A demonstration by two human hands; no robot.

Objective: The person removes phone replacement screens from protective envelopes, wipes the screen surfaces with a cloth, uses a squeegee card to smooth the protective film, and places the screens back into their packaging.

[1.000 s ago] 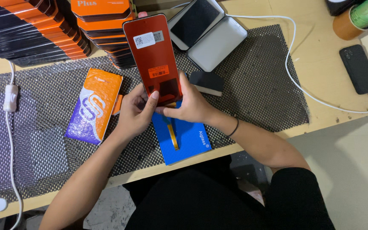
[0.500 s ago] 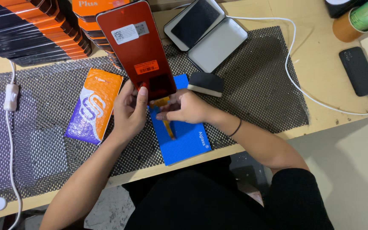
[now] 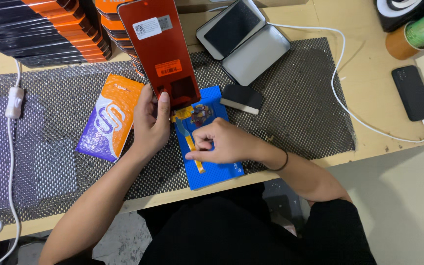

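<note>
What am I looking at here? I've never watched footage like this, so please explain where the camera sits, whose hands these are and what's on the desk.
There is no machine: a person works with bare hands, and the one camera sits on their head, looking down. The left hand holds a red screen panel upright by its lower edge. The right hand rests with fingertips on a blue mat, by the yellow ribbon cable hanging from the panel. All this lies on a dark mesh sheet covering a wooden desk. Beside the left hand lies an orange and purple padded pouch. Further back are stacked orange and black boxes, an open grey tin and a black phone on a white cable.
</note>
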